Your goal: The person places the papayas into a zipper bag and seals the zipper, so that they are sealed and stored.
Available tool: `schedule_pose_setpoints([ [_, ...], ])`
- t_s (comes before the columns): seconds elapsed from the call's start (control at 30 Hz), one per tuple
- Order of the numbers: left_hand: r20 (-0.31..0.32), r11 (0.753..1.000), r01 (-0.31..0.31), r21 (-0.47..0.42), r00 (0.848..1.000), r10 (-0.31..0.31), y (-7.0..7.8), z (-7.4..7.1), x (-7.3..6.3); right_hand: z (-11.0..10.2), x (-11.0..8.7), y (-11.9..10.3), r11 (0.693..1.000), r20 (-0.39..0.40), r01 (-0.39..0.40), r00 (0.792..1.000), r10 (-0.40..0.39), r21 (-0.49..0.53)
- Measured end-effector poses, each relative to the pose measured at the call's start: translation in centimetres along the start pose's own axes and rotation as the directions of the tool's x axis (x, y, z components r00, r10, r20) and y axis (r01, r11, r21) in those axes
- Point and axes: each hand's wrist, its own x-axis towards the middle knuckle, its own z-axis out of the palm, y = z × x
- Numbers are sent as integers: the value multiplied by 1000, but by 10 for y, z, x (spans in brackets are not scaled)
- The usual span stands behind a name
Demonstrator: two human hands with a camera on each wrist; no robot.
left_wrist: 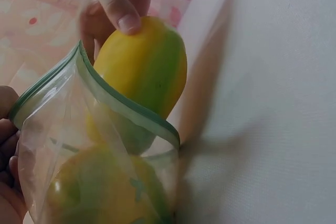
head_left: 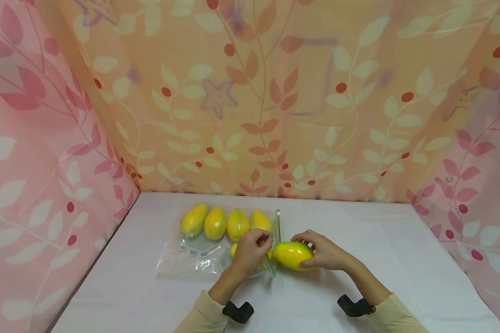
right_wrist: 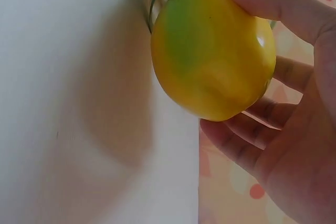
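Note:
My right hand (head_left: 326, 252) grips a glossy yellow papaya (head_left: 292, 255) with a green streak, thumb and fingers on its sides. Its far end is inside the mouth of a clear zip bag (head_left: 171, 268), behind the green zip edge (left_wrist: 123, 102) in the left wrist view. At that mouth my left hand (head_left: 250, 252) pinches the bag's upper rim, holding it apart. Several more papayas (head_left: 215, 223) lie inside the bag, four of them in a row along its far side; another papaya (left_wrist: 105, 187) sits just inside the opening, partly hidden by my left hand in the head view.
The bag lies flat on a white-covered table (head_left: 371, 240), left of its middle. Leaf-patterned curtains (head_left: 266, 152) stand along the back and both sides. A black wrist mount (head_left: 238, 312) is on each forearm.

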Motion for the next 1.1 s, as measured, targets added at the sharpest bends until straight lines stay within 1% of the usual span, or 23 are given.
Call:
schedule_pose_setpoints([
  [0.17,27,999,32,-44,999,-31,0,1,1,8,8,-4,1000,-11,28,1000,-28,9],
  [0.4,25,998,11,-70,1000,-9,0,3,1,22,16,-7,998,-8,20,1000,-20,54],
  [0.6,17,998,4,-67,1000,-3,-1,5,0,33,20,-7,992,-81,58,996,-50,109],
  [0.73,16,998,10,-66,1000,-9,-1,5,0,40,20,-5,986,-113,40,993,-22,163],
  [0.83,18,997,17,-74,1000,-15,-1,5,0,42,18,-3,975,-95,23,995,-2,219],
  [0.97,21,995,31,-94,999,-29,0,5,-1,42,13,0,952,-45,25,999,-12,304],
  [1.1,26,993,48,-103,999,-46,-1,5,-1,43,12,7,941,-40,13,999,1,338],
])
